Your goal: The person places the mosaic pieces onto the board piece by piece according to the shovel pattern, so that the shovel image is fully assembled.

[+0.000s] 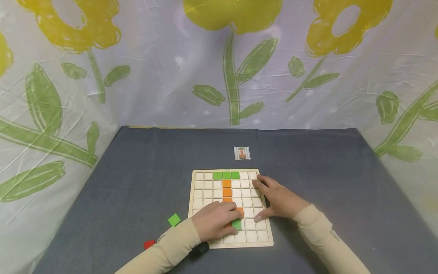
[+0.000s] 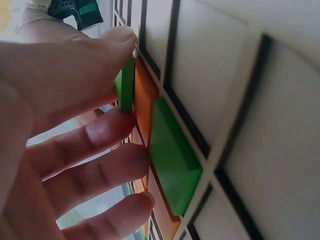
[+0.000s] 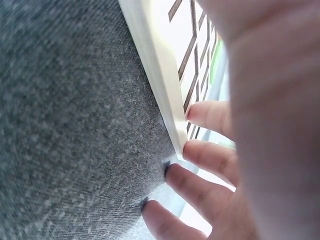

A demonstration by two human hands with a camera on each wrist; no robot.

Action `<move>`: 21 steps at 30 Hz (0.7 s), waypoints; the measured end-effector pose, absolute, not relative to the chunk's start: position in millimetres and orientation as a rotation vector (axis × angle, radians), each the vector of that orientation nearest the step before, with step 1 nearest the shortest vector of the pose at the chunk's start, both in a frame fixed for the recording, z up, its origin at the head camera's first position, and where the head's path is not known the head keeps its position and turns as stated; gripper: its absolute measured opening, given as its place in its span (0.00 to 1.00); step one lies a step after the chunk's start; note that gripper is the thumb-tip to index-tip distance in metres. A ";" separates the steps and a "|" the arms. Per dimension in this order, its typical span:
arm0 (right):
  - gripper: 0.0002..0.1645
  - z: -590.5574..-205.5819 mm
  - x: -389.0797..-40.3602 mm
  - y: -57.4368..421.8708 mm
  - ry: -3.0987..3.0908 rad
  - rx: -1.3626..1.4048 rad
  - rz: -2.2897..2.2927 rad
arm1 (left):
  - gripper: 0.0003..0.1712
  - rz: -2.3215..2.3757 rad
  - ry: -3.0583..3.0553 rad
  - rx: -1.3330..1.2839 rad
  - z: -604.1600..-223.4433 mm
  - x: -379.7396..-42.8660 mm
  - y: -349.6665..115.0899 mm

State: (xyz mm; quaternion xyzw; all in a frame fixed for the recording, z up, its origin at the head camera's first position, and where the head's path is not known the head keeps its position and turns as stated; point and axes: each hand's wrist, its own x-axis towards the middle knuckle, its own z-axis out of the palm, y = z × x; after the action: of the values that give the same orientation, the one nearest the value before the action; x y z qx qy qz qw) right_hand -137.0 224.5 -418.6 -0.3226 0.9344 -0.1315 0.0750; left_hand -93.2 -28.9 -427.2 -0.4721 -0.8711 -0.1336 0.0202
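A pale wooden grid board (image 1: 251,236) lies on the table with rows of square tiles set in it. My left hand (image 1: 215,220) is over its lower middle. Thumb and forefinger pinch a green tile (image 2: 125,87), tilted on edge at an orange tile (image 2: 146,92). Another green tile (image 2: 172,155) lies on the grid beside the other fingers; in the head view the hand hides it. My right hand (image 1: 282,198) rests at the board's right edge, its fingers spread. Two of its fingertips (image 3: 192,112) touch the rim in the right wrist view.
Three green tiles (image 1: 226,175) fill part of the top row, with an orange column (image 1: 227,183) below. A loose green tile (image 1: 174,219) and a red piece (image 1: 149,244) lie left of the board. A small pattern card (image 1: 242,153) lies behind it.
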 end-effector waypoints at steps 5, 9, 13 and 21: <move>0.66 -419.1 -137.7 224.8 2.807 -0.974 -0.391 | 0.19 -0.406 -2.686 -1.460 -427.7 -97.0 -25.9; 0.66 -420.1 -138.5 224.7 2.807 -0.977 -0.388 | 0.22 -0.426 -2.694 -1.459 -427.1 -100.0 -27.4; 0.66 -420.8 -139.0 224.8 2.810 -0.971 -0.380 | 0.20 -0.475 -2.698 -1.485 -425.1 -102.1 -30.7; 0.66 -420.9 -139.1 224.9 2.818 -0.972 -0.372 | 0.18 -0.448 -2.698 -1.517 -425.4 -103.8 -30.0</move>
State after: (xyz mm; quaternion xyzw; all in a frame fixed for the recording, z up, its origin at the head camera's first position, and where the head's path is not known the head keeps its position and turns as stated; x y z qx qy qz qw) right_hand -139.1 224.9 -420.9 -0.3228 0.9358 -0.1236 0.0688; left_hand -103.8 -30.0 -425.4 -0.4851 -0.8626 -0.1433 0.0073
